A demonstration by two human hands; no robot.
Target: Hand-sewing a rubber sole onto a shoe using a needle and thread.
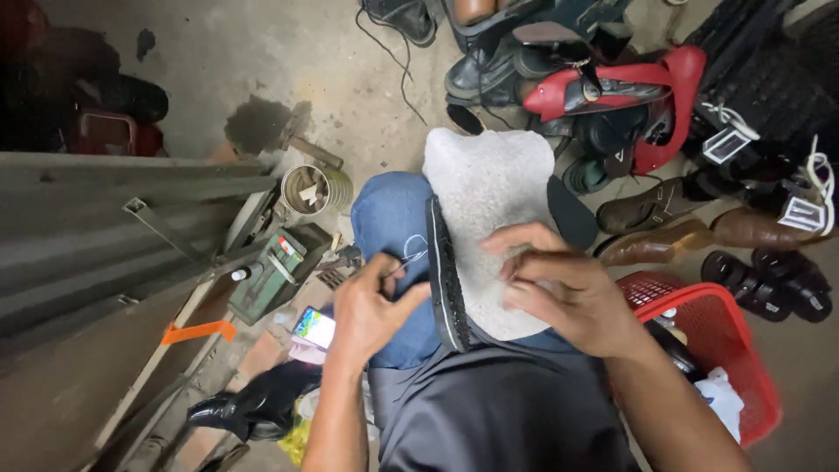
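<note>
A black shoe sole stands on edge across my lap, between my blue-jeaned knee and a white fleecy cloth over the other knee. My left hand pinches something small with a thin pale thread at the sole's left side. My right hand rests with curled fingers on the cloth, pressing against the sole's right side. What the left fingertips hold is too small to tell.
A red plastic basket sits at my right. Several shoes and sandals are heaped on the concrete floor ahead. At my left are a green metal box, a tin can, a lit phone and a black shoe.
</note>
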